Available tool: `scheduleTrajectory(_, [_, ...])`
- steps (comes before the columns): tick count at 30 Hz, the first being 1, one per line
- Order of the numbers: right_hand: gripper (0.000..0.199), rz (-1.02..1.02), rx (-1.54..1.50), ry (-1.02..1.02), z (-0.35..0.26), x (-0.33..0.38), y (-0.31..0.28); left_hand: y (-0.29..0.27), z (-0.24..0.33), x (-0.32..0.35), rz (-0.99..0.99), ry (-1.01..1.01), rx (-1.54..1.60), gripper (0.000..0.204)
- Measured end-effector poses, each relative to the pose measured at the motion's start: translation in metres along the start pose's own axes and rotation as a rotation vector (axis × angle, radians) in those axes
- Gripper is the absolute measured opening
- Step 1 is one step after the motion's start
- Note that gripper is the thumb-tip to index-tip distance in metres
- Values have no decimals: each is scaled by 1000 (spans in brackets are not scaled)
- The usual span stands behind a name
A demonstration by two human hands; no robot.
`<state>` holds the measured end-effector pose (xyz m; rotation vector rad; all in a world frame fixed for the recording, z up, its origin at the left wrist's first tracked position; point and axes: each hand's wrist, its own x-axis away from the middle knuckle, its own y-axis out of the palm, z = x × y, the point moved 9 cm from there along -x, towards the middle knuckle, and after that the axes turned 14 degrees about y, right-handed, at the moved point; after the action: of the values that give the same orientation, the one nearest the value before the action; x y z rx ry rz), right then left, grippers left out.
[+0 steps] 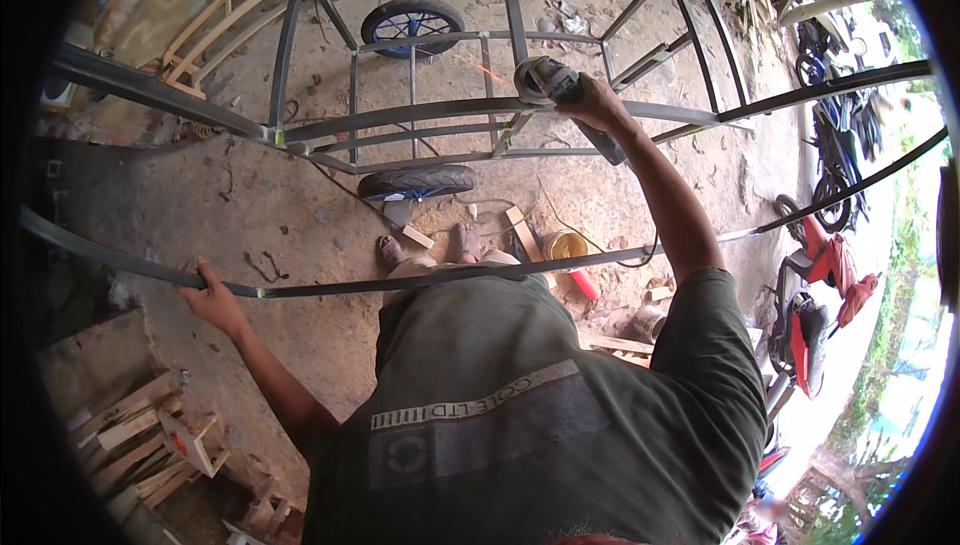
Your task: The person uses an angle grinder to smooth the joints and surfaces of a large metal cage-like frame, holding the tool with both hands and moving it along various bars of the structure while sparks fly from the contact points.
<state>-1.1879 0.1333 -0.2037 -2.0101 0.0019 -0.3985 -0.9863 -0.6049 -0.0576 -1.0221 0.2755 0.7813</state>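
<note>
In my right hand [600, 110] is an angle grinder [543, 82], its head at a joint of the dark welded metal frame [400, 123]. Orange sparks [482, 70] streak away to the upper left of it. The fingers wrap round the grinder's body, which slants down to the right. At the left, my left hand [210, 303] grips the long near metal bar [390, 286], its thumb over the upper side. This bar crosses in front of my body from one side to the other. The grinder's disc is partly hidden by its guard and the frame.
Two blue-rimmed wheels, a far one [412, 27] and a near one [418, 183], are beyond my feet. A cable [590, 235] trails past a yellow bucket [566, 245]. Wood scraps [160, 435] pile up at lower left. Red motorbikes [825, 255] stand at the right.
</note>
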Motion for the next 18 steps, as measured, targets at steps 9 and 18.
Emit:
scheduleTrajectory(9, [62,16,-99,43,-8,-9,-6,-1,0,1,9,15,6,43])
scheduleTrajectory(18, [60,30,-97,103,9,15,-7,-6,2,3,32,18,-3,40])
